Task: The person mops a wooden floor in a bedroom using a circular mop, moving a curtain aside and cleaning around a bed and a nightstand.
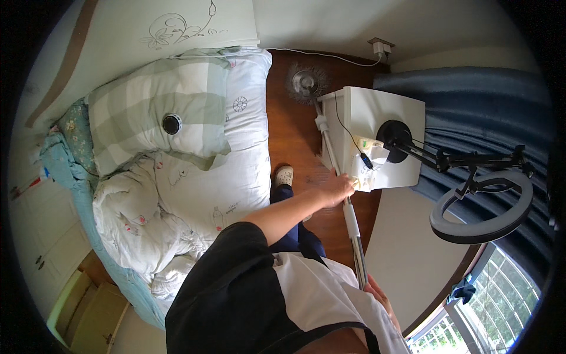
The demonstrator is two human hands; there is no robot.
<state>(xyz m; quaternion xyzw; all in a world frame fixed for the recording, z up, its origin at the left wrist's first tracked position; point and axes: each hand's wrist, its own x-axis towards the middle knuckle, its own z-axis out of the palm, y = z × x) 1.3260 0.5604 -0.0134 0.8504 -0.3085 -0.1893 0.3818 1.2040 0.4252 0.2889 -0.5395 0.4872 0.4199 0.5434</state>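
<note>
My left hand (338, 190) is closed around the middle of a spin mop's pole (330, 148), beside the front corner of the white cabinet. Lower in the view, my right hand (380, 297) holds the pole's upper end, partly hidden by my white and black shirt. The pole slants from my body to a round mop head (305, 81) with a grey fringe. That head rests on the brown wooden floor (287, 121) between the bed and the cabinet, near the wall.
A bed with white sheets (247, 177), a checked pillow (146, 110) and a black round device (172, 124) lies left. On the white cabinet (367, 101) stand a ring light (482, 208) on a jointed arm and a packet (369, 155). A white cable (327, 55) runs along the wall.
</note>
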